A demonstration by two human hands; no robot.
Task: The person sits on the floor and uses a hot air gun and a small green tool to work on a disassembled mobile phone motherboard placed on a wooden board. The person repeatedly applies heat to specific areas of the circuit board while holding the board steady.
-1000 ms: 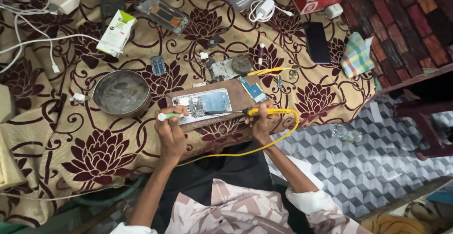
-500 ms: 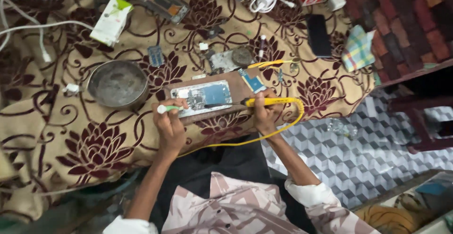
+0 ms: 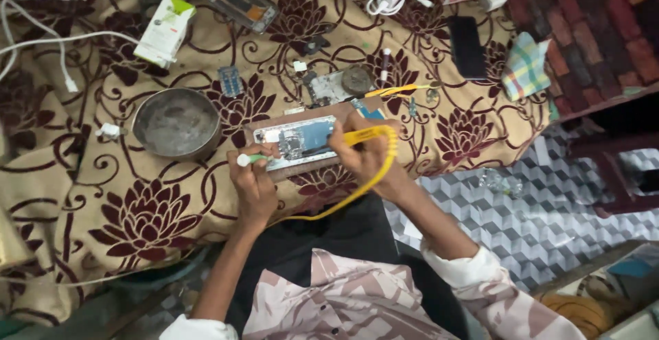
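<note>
On a brown cloth (image 3: 137, 223) with dark red flowers, an opened phone (image 3: 298, 139) lies face down on a small wooden board (image 3: 322, 115), its blue and silver inner parts showing. The left hand (image 3: 254, 183) pinches a green-handled tool (image 3: 251, 158) whose tip rests at the phone's left end. The right hand (image 3: 364, 153) grips a yellow-handled tool with a yellow cord (image 3: 357, 192), touching the phone's right end. Compared with a moment ago, both hands and the phone sit in the same places; only the view has shifted slightly. Left of the board, a round metal bowl (image 3: 177, 124) holds nothing that can be made out.
</note>
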